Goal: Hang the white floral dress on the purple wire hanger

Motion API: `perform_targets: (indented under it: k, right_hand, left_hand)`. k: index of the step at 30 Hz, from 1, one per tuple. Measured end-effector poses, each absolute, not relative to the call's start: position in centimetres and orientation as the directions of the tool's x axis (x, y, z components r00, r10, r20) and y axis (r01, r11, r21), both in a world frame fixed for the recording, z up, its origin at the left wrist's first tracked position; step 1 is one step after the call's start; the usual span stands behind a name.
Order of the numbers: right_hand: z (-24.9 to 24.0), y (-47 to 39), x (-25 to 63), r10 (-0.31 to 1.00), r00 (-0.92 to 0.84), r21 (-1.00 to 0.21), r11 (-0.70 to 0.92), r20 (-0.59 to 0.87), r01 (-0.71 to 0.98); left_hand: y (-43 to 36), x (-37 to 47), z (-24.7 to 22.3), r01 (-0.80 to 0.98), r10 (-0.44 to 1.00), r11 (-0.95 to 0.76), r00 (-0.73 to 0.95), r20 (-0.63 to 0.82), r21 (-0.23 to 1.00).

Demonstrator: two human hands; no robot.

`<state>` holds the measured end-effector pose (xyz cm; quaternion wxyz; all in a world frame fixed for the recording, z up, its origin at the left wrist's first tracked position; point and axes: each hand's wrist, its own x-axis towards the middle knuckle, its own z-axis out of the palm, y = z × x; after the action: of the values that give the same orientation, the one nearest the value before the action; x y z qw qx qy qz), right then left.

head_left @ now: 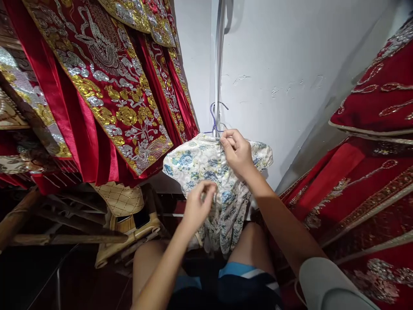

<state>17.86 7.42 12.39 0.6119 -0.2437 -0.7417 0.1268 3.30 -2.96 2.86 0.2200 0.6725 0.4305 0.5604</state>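
Note:
A white short-sleeved shirt (196, 165) with blue flowers hangs in front of me on a thin purple hanger (213, 120). At its neckline, beside the front opening, my right hand (238, 153) pinches the fabric between thumb and fingers. Lower down, my left hand (199, 203) is in front of the shirt near its front opening. Its thumb and fingers are curled together, and whatever may lie between the tips is too small to make out. Below the hands the shirt's lower part falls in folds between my knees.
Red costumes with gold and silver sequins (125, 114) hang at left; another beaded red garment (351, 181) hangs at right. A white wall (274, 64) with a narrow vertical rail stands behind. Bamboo furniture (135, 237) at lower left carries a dark phone-like object (142, 218).

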Motion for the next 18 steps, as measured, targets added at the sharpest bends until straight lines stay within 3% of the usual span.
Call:
perform_targets:
  k: [3, 5, 9, 14, 18]
  right_hand:
    - [12.3, 6.7, 17.9, 0.527, -0.165, -0.503, 0.848, 0.834, 0.169]
    - [12.3, 6.4, 18.0, 0.554, -0.177, -0.533, 0.832, 0.814, 0.152]
    - [12.2, 6.9, 18.3, 0.576, -0.162, -0.563, 0.817, 0.801, 0.125]
    - [10.4, 8.7, 18.5, 0.518, -0.192, -0.469, 0.847, 0.833, 0.249]
    - [6.8, 8.1, 18.5, 0.576, -0.406, -0.527, 0.816, 0.709, 0.237]
  left_hand:
    - [0.6, 2.7, 9.2, 0.309, 0.694, -0.675, -0.043, 0.719, 0.67]
    - [2.7, 2.9, 12.2, 0.364, 0.629, -0.728, 0.019, 0.777, 0.58]
    - [4.7, 4.0, 14.8, 0.497, 0.561, -0.745, 0.107, 0.821, 0.444]
    - [5.2, 4.9, 15.3, 0.422, 0.567, -0.736, -0.041, 0.823, 0.529]
    - [6.1, 2.9, 16.2, 0.302, 0.55, -0.746, -0.22, 0.805, 0.593]
